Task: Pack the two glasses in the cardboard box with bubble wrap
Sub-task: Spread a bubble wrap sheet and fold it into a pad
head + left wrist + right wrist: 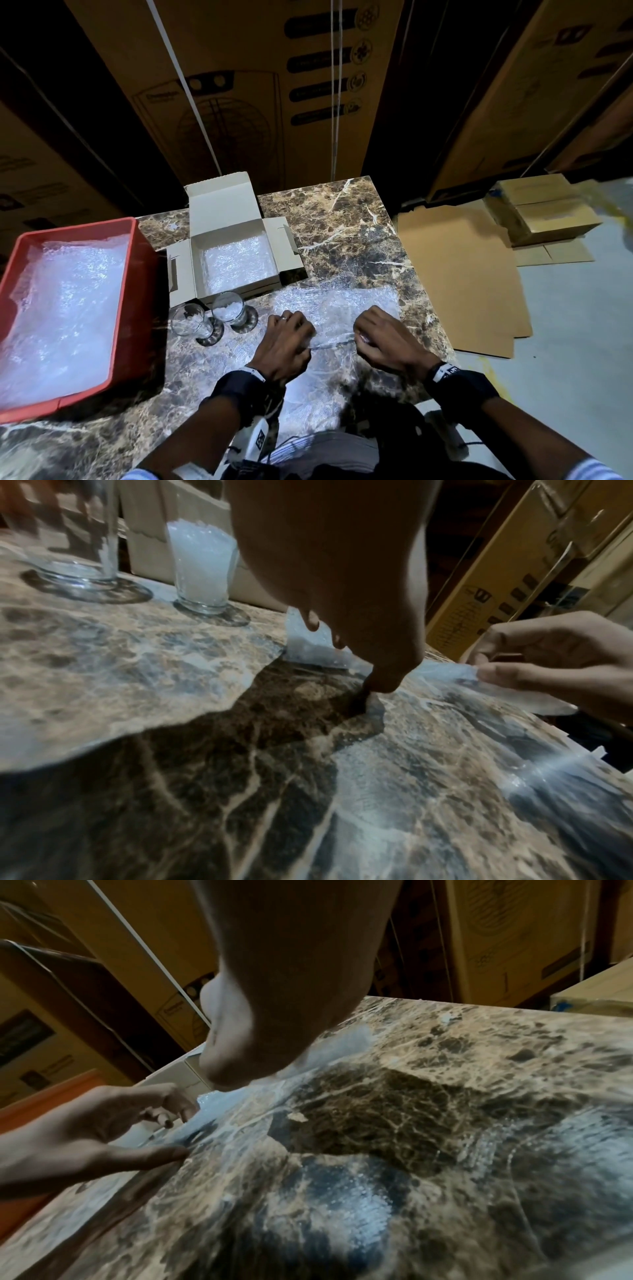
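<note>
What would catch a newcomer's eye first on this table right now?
Probably both hands, the left hand and right hand, pinching a bubble wrap sheet on the marble table. Next, the red tray at far left, then the open cardboard box behind the two glasses.

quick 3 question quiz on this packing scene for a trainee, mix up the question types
1. True or false: both glasses already sit inside the cardboard box.
2. Multiple choice: what is each hand pinching? A) a glass B) the bubble wrap sheet spread on the marble table C) the red tray
3. Fill in: the floor of the box is lined with ____.

Key
1. False: the two glasses stand upright on the table, in front of the box.
2. B: the left hand and right hand each take a grip on a fold of the sheet.
3. bubble wrap
</note>
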